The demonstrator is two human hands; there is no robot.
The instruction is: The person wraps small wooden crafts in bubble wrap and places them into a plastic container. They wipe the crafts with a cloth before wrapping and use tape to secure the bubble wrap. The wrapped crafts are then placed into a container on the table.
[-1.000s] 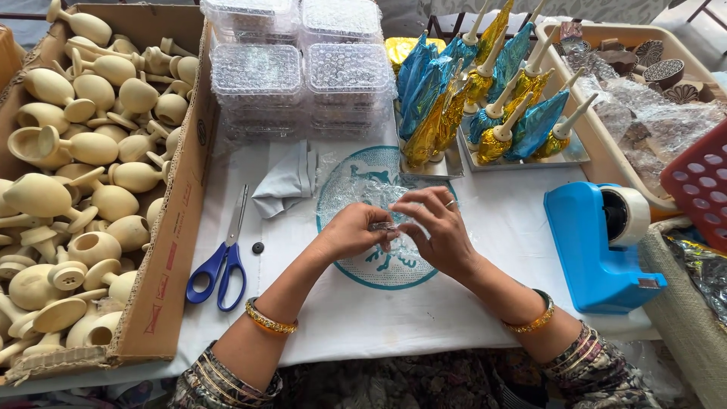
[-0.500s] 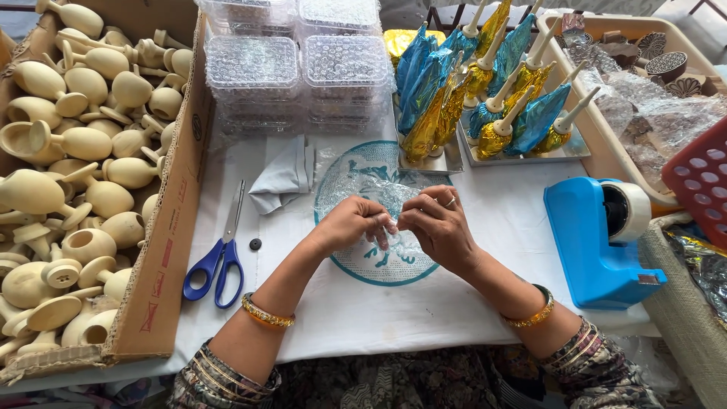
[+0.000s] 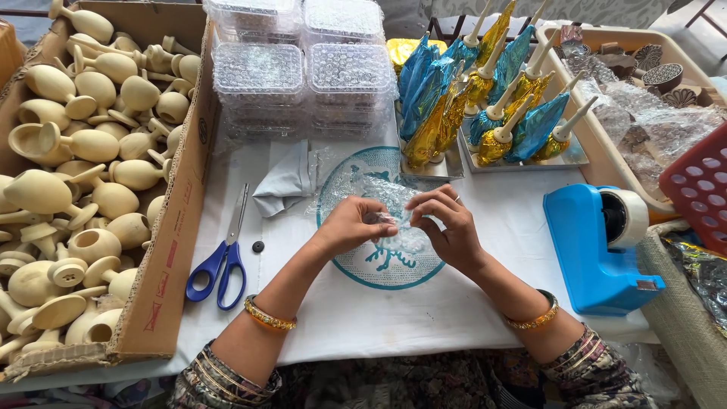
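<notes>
Pinching clear plastic wrap [image 3: 394,220] between both hands over round blue-patterned mat [image 3: 356,265] at worktop [image 3: 424,318] centre. Left hand [image 3: 352,226] and right hand [image 3: 447,223] sit closer together than a second ago, fingers narrow, gripping wrap; something small possibly inside, too blurred to tell. Hands stayed over mat, so wrapping looks mid-way. Blue scissors [image 3: 219,265] left, blue tape dispenser [image 3: 598,242] right, both untouched. Box of wooden pieces [image 3: 76,174] far left.

Clear plastic boxes [image 3: 303,72] stacked beside brown cardboard carton [image 3: 170,250].
</notes>
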